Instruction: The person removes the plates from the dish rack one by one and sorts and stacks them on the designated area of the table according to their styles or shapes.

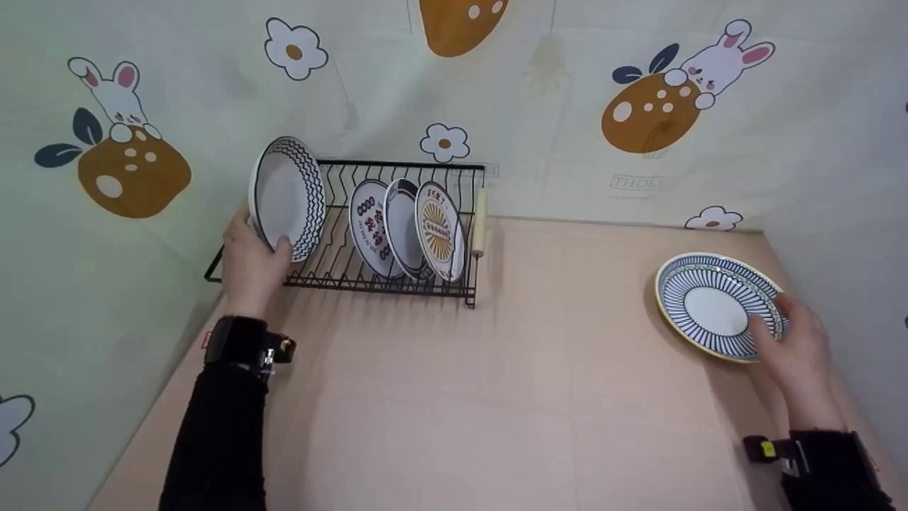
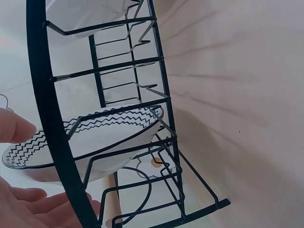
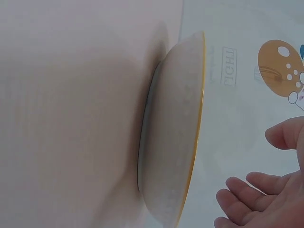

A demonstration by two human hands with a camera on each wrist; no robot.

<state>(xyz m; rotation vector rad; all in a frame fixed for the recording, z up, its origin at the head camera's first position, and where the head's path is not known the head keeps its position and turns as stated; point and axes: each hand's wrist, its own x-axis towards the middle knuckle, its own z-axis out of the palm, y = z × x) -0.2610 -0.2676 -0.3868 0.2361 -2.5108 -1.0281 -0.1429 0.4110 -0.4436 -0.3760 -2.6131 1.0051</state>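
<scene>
- Black wire makes up the dish rack (image 1: 397,234), which stands at the back left of the table (image 1: 496,397), against the patterned wall.
- Three plates (image 1: 408,227) already stand upright in the rack's right-hand slots.
- The left hand (image 1: 248,266) grasps the zigzag-rimmed plate (image 1: 287,195) by its lower edge, thumb on the face, and holds it upright over the rack's left end; it looks not yet seated in a slot.
- The striped plate (image 1: 716,305) lies flat on the table, well to the right of the rack.
- The right hand (image 1: 798,348) is at that plate's near rim, fingers loosely spread; the wrist view shows them unclenched beside the yellow edge, gripping nothing.
- As a judgement: three plates racked, one going in, one left to lift.
</scene>
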